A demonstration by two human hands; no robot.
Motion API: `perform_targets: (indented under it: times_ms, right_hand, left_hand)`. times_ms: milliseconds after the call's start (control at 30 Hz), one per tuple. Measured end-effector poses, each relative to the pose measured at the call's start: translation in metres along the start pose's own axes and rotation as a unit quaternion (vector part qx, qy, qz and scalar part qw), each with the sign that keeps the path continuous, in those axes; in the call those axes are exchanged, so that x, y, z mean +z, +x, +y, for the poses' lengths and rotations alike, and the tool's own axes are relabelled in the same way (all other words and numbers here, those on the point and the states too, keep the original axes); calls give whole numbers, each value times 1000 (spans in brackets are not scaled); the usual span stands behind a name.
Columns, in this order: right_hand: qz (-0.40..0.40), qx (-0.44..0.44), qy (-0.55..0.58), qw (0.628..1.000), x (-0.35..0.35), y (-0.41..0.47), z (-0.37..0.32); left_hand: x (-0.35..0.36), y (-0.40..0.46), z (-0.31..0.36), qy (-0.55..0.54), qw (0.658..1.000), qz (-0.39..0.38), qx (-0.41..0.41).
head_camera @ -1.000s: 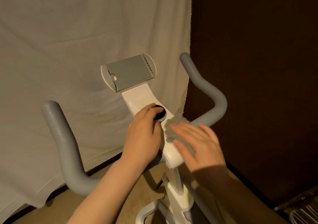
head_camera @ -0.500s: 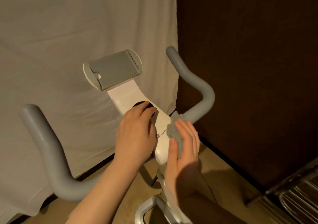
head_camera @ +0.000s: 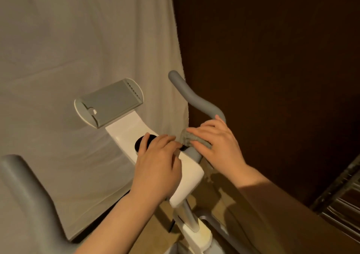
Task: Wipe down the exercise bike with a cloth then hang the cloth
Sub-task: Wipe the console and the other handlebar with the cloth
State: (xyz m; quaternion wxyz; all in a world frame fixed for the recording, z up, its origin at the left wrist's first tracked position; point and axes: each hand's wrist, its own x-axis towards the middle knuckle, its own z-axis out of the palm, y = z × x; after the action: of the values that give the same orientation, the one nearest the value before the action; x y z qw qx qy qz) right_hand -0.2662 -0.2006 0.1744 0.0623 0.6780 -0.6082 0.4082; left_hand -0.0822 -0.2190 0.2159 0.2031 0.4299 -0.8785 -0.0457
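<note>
The exercise bike's white console point(head_camera: 128, 132) runs from a grey tablet holder point(head_camera: 109, 101) down to the stem point(head_camera: 190, 214). My left hand point(head_camera: 157, 166) rests on the console, fingers over the black knob point(head_camera: 141, 144). My right hand point(head_camera: 216, 142) presses a grey cloth point(head_camera: 187, 138) onto the base of the right grey handlebar point(head_camera: 194, 97), fingers spread over it. The left handlebar point(head_camera: 25, 195) curves up at the lower left.
A pale sheet point(head_camera: 78, 39) hangs behind the bike. A dark brown wall point(head_camera: 272, 68) fills the right side. A metal rack point(head_camera: 342, 205) shows at the lower right edge. Tan floor point(head_camera: 159, 240) lies under the bike.
My right hand has carried the cloth from the side of the white console up onto the base of the right handlebar. The left hand stays on the console.
</note>
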Motion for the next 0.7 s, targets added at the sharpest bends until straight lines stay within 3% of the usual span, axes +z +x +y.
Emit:
perform_targets:
  times_ms: [133,200,300,367,433,567,700]
  right_hand:
    - [74,100,47,991,14,-3,-13]
    - [30,90,96,991,18,-13,-23]
    - [-57,6,61,997,-1,-4,2]
    - [11,93,84,992,-6,5,16]
    - [116,215,125,962,2,3,2]
    - [120,190,139,965,20,-10,-16]
    - [177,306,190,916,13,24,9]
  left_hand:
    - [8,13,3,-42,999,-19,-12]
    - [9,14,1,-70,997,-10,-11]
    - [9,12,-1,-77,997,-6,-15]
    - [8,13,-1,-80,997,-8,-22]
    - [9,13,0,-74,997,-6,-21]
    - [13,14,-1,-77,997,6,-15]
    - [15,16,-1,-72,997,7,-14]
